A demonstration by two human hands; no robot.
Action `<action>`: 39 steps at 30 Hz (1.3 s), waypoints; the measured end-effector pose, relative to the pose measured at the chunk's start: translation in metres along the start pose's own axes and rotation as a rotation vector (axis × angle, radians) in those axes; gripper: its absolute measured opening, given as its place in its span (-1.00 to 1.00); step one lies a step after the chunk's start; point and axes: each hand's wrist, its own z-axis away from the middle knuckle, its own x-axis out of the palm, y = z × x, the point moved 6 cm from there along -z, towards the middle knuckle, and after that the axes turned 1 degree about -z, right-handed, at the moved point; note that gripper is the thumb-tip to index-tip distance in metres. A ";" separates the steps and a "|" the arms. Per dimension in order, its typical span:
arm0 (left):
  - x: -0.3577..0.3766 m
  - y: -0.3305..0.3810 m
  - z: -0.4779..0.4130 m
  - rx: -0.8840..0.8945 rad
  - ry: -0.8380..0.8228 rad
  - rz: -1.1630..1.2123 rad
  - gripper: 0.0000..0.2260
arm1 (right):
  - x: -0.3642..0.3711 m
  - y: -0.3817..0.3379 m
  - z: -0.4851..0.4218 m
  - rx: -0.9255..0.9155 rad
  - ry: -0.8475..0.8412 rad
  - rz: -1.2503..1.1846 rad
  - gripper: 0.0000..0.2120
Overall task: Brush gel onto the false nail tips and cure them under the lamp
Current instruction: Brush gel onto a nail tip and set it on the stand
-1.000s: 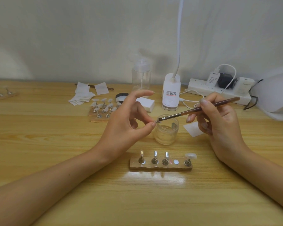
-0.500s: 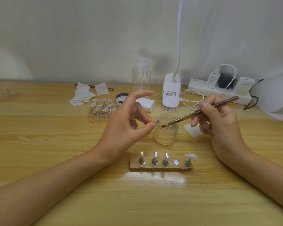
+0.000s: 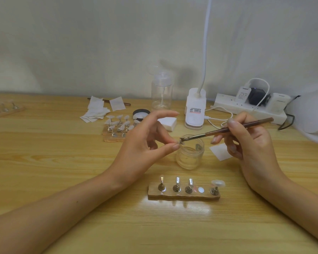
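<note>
My left hand (image 3: 145, 142) pinches a small nail tip on its holder (image 3: 178, 143) between thumb and middle finger, just above the clear gel jar (image 3: 189, 154). My right hand (image 3: 250, 143) grips a brown brush (image 3: 226, 130), whose bristle end touches that tip. In front of me a wooden stand (image 3: 184, 194) carries three bare metal pegs, one empty magnet spot and one peg with a clear nail tip (image 3: 218, 183) at its right end. The white curing lamp (image 3: 312, 114) shows at the right edge.
A second wooden stand with several nail tips (image 3: 117, 127) sits behind my left hand, beside white wipes (image 3: 95, 111), a black lid (image 3: 140, 113) and a white block (image 3: 168, 123). Further back stand a pump bottle (image 3: 162, 92), a desk lamp base (image 3: 194, 109) and a power strip (image 3: 250, 107).
The brush end dipped toward the jar's mouth half a second ago and has now come back up against the tip that my left hand pinches. The left hand barely moved.
</note>
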 end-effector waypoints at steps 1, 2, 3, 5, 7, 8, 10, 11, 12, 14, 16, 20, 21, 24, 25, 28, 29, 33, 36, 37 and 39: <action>0.000 0.000 0.000 -0.006 -0.001 0.005 -0.51 | -0.001 0.001 0.000 0.016 0.015 0.008 -0.80; 0.000 -0.001 0.000 -0.012 -0.002 0.010 -0.51 | -0.004 0.003 0.000 0.033 0.039 0.011 -0.79; 0.000 -0.001 0.000 -0.018 -0.001 0.013 -0.50 | -0.006 0.004 -0.001 0.044 0.060 0.009 -0.78; 0.000 -0.002 0.000 -0.028 -0.002 0.013 -0.49 | -0.006 0.003 -0.001 0.032 0.068 -0.007 -0.78; 0.000 -0.002 0.000 -0.035 -0.003 0.019 -0.47 | -0.002 0.000 0.000 0.008 0.029 -0.006 -0.80; 0.000 -0.001 0.000 -0.039 -0.003 0.025 -0.47 | 0.000 0.000 0.000 0.009 0.014 0.004 -0.80; 0.001 -0.001 0.000 -0.044 -0.002 0.031 -0.47 | -0.002 0.003 0.000 0.040 0.035 0.009 -0.79; 0.001 0.000 0.000 -0.047 -0.001 0.030 -0.47 | -0.005 0.005 0.000 0.056 0.056 -0.001 -0.79; 0.001 -0.001 0.000 -0.052 0.000 0.029 -0.46 | -0.007 0.005 -0.001 0.061 0.071 -0.013 -0.78; 0.001 -0.002 0.000 -0.059 0.003 0.029 -0.46 | -0.006 0.003 0.000 0.045 0.064 -0.025 -0.77; 0.001 -0.002 0.000 -0.062 0.003 0.031 -0.45 | -0.002 0.002 -0.001 0.037 0.021 -0.012 -0.80; 0.001 0.000 0.001 -0.064 0.002 0.045 -0.44 | -0.006 0.007 -0.001 0.077 0.063 -0.019 -0.77; 0.001 0.001 0.001 -0.066 0.003 0.045 -0.44 | -0.006 0.006 -0.001 0.074 0.068 -0.026 -0.75; 0.002 0.001 0.001 -0.070 0.005 0.046 -0.44 | -0.001 0.003 0.000 0.062 0.027 -0.013 -0.81; 0.002 0.001 0.001 -0.073 0.006 0.048 -0.44 | -0.001 0.004 0.000 0.074 0.028 -0.006 -0.80; 0.002 0.002 0.001 -0.074 0.001 0.036 -0.43 | -0.006 0.008 -0.001 0.106 0.077 -0.021 -0.77; 0.002 0.002 0.001 -0.074 0.000 0.032 -0.43 | -0.006 0.007 -0.001 0.098 0.074 -0.033 -0.78; 0.002 0.001 0.001 -0.082 0.001 0.039 -0.44 | 0.000 0.005 -0.001 0.084 0.020 -0.010 -0.80; 0.002 0.003 0.001 -0.079 0.001 0.039 -0.44 | -0.006 0.008 -0.001 0.115 0.081 -0.026 -0.77; 0.002 0.004 0.001 -0.078 0.002 0.040 -0.43 | -0.006 0.007 -0.001 0.107 0.079 -0.043 -0.78; 0.002 0.004 0.001 -0.078 0.002 0.041 -0.43 | -0.002 0.004 0.000 0.073 0.031 -0.057 -0.81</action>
